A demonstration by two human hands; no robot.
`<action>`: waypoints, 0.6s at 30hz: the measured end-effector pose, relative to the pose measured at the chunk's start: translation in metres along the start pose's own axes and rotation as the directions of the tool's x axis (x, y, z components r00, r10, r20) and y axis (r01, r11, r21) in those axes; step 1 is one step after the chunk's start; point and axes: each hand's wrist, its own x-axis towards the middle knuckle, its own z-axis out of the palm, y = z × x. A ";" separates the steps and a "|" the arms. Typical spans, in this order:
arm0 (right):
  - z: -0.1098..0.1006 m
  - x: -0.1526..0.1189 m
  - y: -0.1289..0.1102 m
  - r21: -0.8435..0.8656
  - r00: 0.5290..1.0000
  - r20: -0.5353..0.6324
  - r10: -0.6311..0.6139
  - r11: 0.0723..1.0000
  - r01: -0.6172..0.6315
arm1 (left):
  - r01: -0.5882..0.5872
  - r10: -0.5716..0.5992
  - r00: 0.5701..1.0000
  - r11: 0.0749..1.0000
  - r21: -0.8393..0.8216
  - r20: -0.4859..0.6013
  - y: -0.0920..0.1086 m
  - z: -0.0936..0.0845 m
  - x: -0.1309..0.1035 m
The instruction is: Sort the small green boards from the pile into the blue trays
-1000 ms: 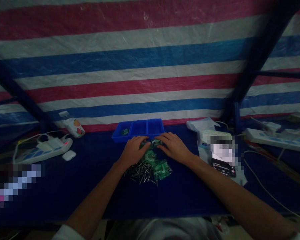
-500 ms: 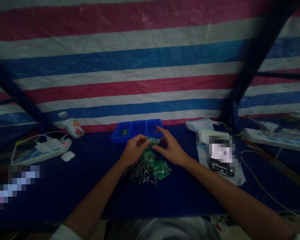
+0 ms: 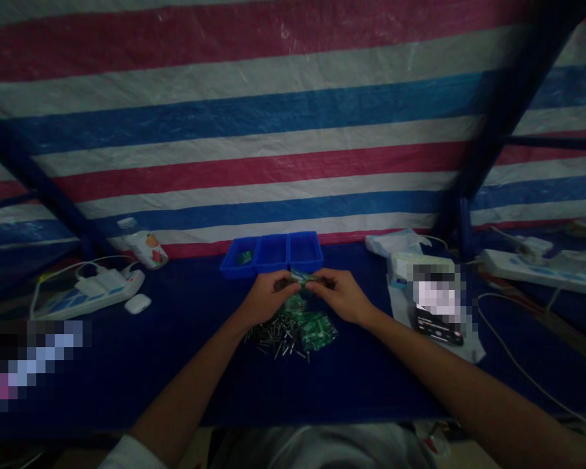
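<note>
Between my two hands is a small clear plastic bag (image 3: 300,276) with something greenish in it. My left hand (image 3: 267,294) pinches its left side, thumb against fingers. On the right side my right hand (image 3: 342,294) pinches it too, the thumbs almost meeting. Just below my hands lie more green-printed plastic bags (image 3: 318,330). A loose heap of metal screws or nails (image 3: 277,335) sits left of these bags. Behind my hands stands a blue three-compartment tray (image 3: 273,267); its left compartment holds a small green bag (image 3: 245,258).
At left are a power strip (image 3: 102,293), a white earbud case (image 3: 137,303) and a bottle (image 3: 146,246). A phone (image 3: 439,326), partly blurred, lies on white paper at right, near a tissue pack (image 3: 420,267). A cable (image 3: 502,345) crosses the right side. Striped sheeting hangs behind.
My right hand has closed from spread fingers into a pinch on the bag. Both hands are now closer together around it. The view has shifted slightly.
</note>
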 end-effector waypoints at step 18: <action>0.002 -0.002 0.000 -0.074 0.999 0.009 -0.051 0.996 0.052 | 0.000 -0.001 1.000 0.999 -0.054 -0.025 0.003 -0.002 -0.001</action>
